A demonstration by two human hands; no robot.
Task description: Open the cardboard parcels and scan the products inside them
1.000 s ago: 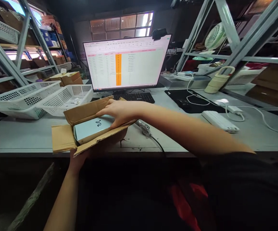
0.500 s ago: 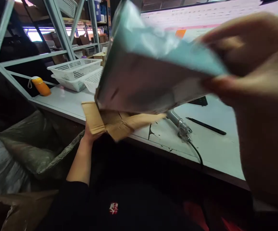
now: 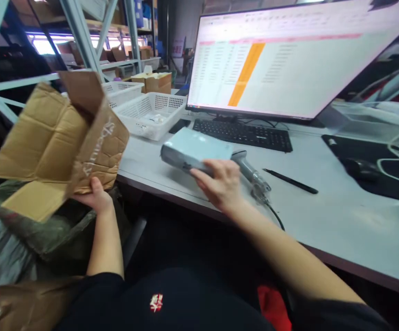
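My left hand (image 3: 96, 197) grips an opened brown cardboard box (image 3: 56, 142) by its lower edge, its flaps spread wide. The box is held left of the desk, over a dark green sack (image 3: 61, 234). My right hand (image 3: 222, 181) is closed on the near edge of a flat pale-blue package (image 3: 197, 145) with a shiny surface. That package is low over the desk or touching it; I cannot tell which. Just right of it lies a grey barcode scanner (image 3: 249, 172), its cable running off the front edge.
On the white desk (image 3: 323, 220) are a black pen (image 3: 291, 180), a keyboard (image 3: 244, 133) and a mouse (image 3: 361, 169) on a dark mat. A lit monitor (image 3: 282, 64) stands behind. White baskets (image 3: 151, 112) sit at the back left, near metal shelving (image 3: 82, 41).
The pale-blue package has moved away from the camera and down to the desk in my right hand. My left hand has carried the cardboard box leftward, off the desk edge.
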